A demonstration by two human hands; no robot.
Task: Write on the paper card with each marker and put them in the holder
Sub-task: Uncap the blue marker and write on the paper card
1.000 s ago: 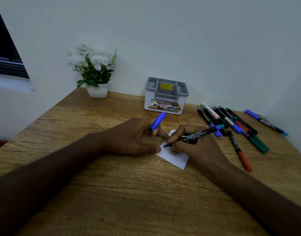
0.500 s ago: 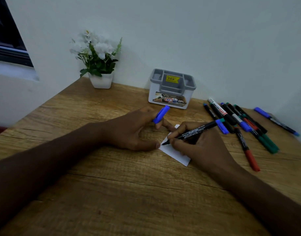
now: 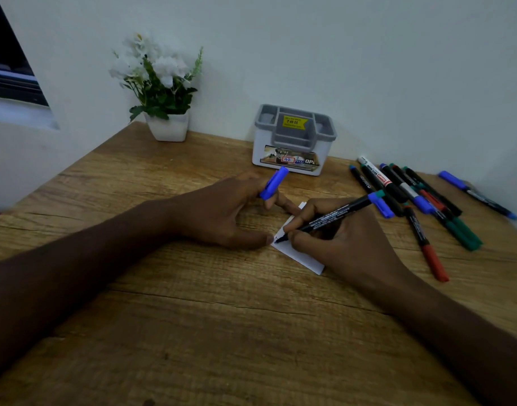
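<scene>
On the bench point(image 3: 193, 332), near centre: paper card point(image 3: 305, 259) lying flat, partly covered by the right hand point(image 3: 348, 244). Right grip pinching an uncapped marker point(image 3: 330, 218) in a writing hold, tip touching the card's near-left corner, barrel angled up and to the right. Faint mark visible at the tip; colour too small to confirm. Left hand point(image 3: 219, 215) resting on the bench, thumb tip pressed at the card's left edge, likely to stop the card sliding under the tip. Left grip also pinching the blue cap point(image 3: 273, 183) between upper fingers, probably kept ready for recapping.

Holder point(image 3: 294, 139) standing at the back of the bench against the wall, grey insert on top, no markers seen inside. Placement within reach beyond the card suits a short transfer after capping.

Remaining markers point(image 3: 412, 194) lying in a loose pile to the right of the card, capped in blue, green and red, one blue-capped marker point(image 3: 477, 194) apart at the far right. Judged stage: writing with the first marker, none yet stored.

Flower pot point(image 3: 168, 126) at the rear left, well apart from the work.
</scene>
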